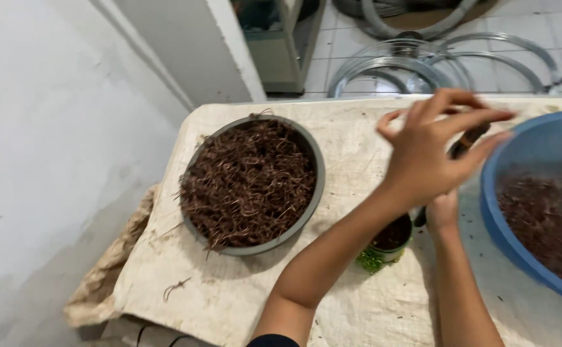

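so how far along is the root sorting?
Done: grey bowl is heaped with brown roots. In hand: left hand is raised, blurred, fingers spread; right hand sits mostly hidden behind it by a dark-handled tool and small tin. Left: blue basin holds dark material.

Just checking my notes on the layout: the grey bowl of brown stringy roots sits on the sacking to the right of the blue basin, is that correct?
Not quite: the head view shows the grey bowl of brown roots on the sacking to the left of the blue basin, not the right.
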